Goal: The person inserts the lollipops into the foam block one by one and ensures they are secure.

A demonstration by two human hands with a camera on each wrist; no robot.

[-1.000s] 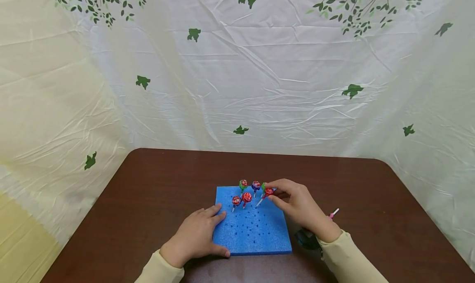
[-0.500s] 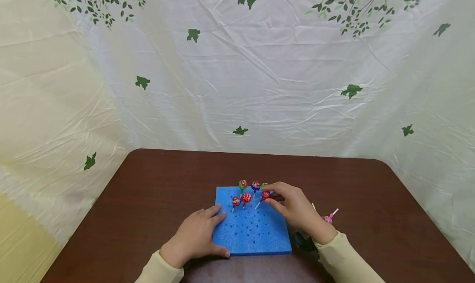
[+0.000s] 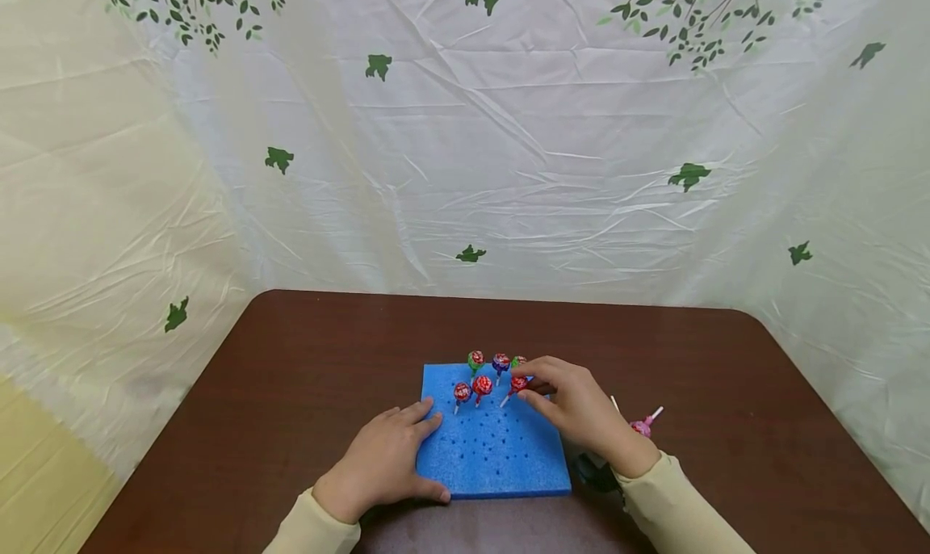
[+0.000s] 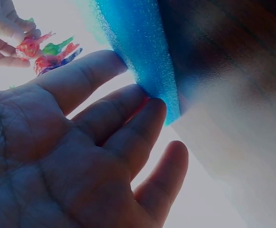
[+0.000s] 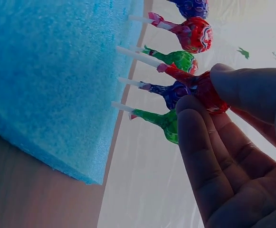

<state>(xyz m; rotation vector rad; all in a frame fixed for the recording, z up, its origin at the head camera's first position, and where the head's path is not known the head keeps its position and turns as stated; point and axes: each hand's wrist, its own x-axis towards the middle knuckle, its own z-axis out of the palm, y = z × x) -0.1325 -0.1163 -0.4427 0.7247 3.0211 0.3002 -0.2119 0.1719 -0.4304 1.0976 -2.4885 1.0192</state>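
Note:
A blue foam block (image 3: 501, 457) with rows of small holes lies on the brown table (image 3: 305, 376). Several wrapped lollipops stand in its far rows: green (image 3: 475, 359), blue (image 3: 500, 363), green (image 3: 517, 361), and two red (image 3: 462, 392) (image 3: 483, 385). My right hand (image 3: 526, 385) pinches another red lollipop (image 3: 517, 384) by its head, stick slanting down onto the foam. In the right wrist view the thumb and fingers hold that red lollipop (image 5: 202, 88) and its white stick (image 5: 138, 56) points at the foam block (image 5: 52, 71). My left hand (image 3: 407, 449) rests flat on the block's left edge, fingers (image 4: 142, 123) straight against the foam block (image 4: 142, 42).
A pink lollipop (image 3: 643, 426) and a loose white stick (image 3: 613, 403) lie on the table right of the block. A dark object (image 3: 596, 477) sits under my right wrist. A leaf-print plastic sheet (image 3: 465, 150) walls the table's back and sides.
My right hand has shifted slightly left and down with the red lollipop, bringing its stick nearer the foam. The left hand has stayed put.

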